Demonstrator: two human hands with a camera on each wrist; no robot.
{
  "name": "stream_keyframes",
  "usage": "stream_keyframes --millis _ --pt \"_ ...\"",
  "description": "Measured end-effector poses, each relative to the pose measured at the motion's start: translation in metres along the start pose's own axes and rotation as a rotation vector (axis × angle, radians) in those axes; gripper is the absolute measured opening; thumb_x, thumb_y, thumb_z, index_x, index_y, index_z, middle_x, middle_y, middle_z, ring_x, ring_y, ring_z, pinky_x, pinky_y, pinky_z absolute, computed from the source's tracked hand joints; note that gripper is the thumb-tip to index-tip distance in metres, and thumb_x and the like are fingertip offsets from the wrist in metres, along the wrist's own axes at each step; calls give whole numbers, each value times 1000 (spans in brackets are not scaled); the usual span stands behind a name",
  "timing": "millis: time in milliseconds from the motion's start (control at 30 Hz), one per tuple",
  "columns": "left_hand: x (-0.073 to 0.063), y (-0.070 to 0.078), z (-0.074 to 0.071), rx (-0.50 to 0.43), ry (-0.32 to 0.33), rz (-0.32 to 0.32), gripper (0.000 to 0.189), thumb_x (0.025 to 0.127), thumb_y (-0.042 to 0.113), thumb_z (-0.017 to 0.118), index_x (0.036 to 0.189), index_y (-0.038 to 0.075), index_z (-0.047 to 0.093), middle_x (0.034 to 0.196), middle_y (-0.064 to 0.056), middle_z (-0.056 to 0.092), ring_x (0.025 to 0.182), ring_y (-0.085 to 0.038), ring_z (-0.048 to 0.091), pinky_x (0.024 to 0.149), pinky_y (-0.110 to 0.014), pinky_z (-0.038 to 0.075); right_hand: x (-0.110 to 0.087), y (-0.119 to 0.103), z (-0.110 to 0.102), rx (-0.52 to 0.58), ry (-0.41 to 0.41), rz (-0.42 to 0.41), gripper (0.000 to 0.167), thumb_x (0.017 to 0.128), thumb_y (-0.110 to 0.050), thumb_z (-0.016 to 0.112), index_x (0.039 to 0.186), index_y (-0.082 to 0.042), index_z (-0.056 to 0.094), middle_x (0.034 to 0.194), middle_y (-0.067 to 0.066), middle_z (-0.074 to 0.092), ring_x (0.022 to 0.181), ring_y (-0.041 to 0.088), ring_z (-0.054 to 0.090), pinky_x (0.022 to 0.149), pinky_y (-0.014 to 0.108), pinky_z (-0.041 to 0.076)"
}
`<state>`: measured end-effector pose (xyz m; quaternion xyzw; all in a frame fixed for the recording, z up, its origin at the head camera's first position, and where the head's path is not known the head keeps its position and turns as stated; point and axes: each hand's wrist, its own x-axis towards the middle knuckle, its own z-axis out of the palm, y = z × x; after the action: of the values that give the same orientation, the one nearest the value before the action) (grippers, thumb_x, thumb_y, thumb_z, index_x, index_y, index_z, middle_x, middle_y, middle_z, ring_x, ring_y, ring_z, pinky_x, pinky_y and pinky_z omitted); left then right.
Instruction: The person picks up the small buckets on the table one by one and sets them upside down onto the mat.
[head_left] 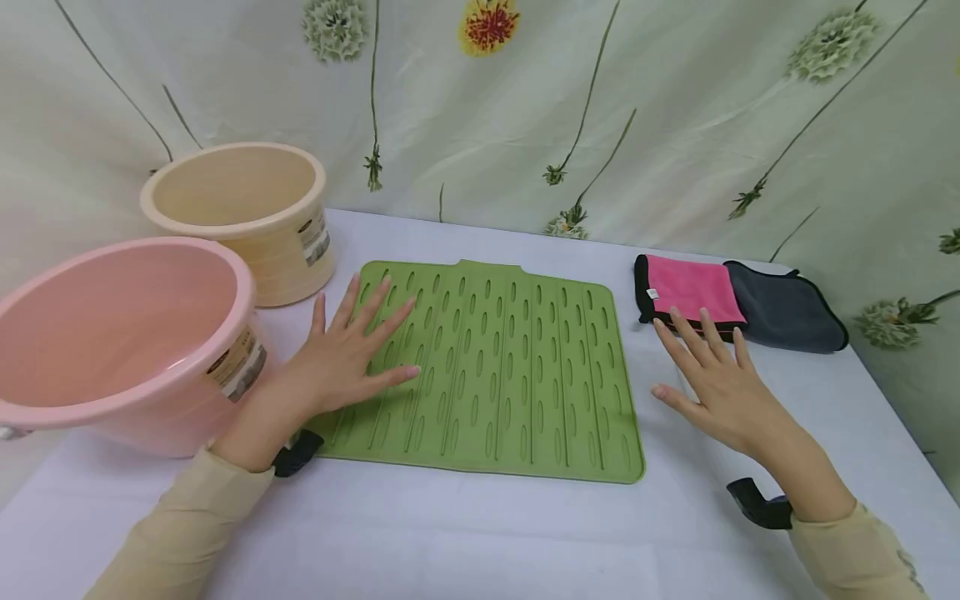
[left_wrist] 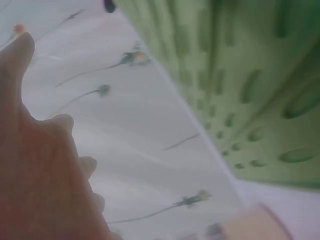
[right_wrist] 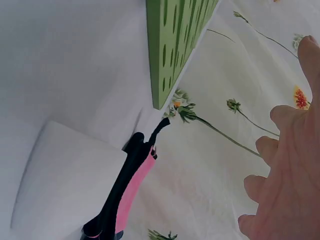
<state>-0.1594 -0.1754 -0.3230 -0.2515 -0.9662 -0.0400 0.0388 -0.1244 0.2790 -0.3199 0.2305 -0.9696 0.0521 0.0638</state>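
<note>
A green ribbed mat [head_left: 495, 375] with rows of oval slots lies flat on the white table. My left hand [head_left: 341, 362], fingers spread, is over the mat's left side and holds nothing; in the left wrist view the hand [left_wrist: 45, 165] appears apart from the mat [left_wrist: 250, 100]. To the right of the mat, my right hand [head_left: 720, 392] is also spread and holds nothing. Its fingertips are nearest to a folded cloth, pink [head_left: 693, 287] and dark grey [head_left: 783, 308] with black edging. In the right wrist view the cloth [right_wrist: 132, 192] is seen beyond the right hand [right_wrist: 290, 180].
A pink bucket [head_left: 243, 292] stands at the left beside my left forearm. Behind it stands a cream bucket [head_left: 285, 250] with a label. A flowered curtain [head_left: 480, 125] hangs along the back of the white-covered table [head_left: 465, 533].
</note>
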Motion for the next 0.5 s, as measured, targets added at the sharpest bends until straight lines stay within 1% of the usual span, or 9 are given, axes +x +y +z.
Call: stream_keyframes --millis 100,167,233,300,400,467,500 --pt "-4 9 -15 26 52 36 85 87 67 40 152 25 5 154 -9 -13 132 -31 -26 97 -54 -21 -2 -3 -5 20 11 -12 79 93 -48 51 152 -23 4 156 5 0 138 32 -10 103 57 -12" --pt "-9 17 -28 45 99 69 86 87 67 43 152 26 3 154 -8 -13 133 -31 -25 99 -55 -19 -5 -5 -9 39 24 -18 79 92 -46 52 152 -23 5 156 4 0 138 33 -9 103 56 -13" --pt "-18 26 -42 48 146 102 88 86 67 46 152 27 3 154 -7 -13 134 -32 -23 101 -56 -16 -9 -8 -13 66 35 -22 80 92 -44 54 152 -23 5 156 3 0 138 32 -9 103 55 -13" --pt "-30 34 -55 22 194 141 91 84 64 51 152 25 4 155 -6 -11 135 -32 -21 103 -57 -11 -14 -11 -16 108 51 -31 80 92 -39 57 152 -22 7 156 2 0 139 31 -8 104 54 -11" --pt "-53 40 -77 -79 257 197 95 82 58 61 152 21 9 155 -6 -6 137 -33 -14 105 -56 -4 -21 -15 -16 198 62 -59 80 91 -32 59 152 -20 9 156 3 2 139 29 -7 106 53 -8" --pt "-70 39 -91 -207 275 215 98 79 47 70 152 18 11 156 -5 -2 138 -33 -11 108 -51 -3 -27 -19 -14 271 61 -75 79 91 -26 61 152 -18 10 156 3 3 139 27 -6 107 51 -7" --pt "-78 36 -97 -270 289 232 99 78 43 72 151 14 12 156 -7 0 138 -34 -8 109 -47 -1 -29 -20 -13 300 59 -84 79 91 -23 61 152 -18 11 156 4 3 139 26 -5 107 50 -6"
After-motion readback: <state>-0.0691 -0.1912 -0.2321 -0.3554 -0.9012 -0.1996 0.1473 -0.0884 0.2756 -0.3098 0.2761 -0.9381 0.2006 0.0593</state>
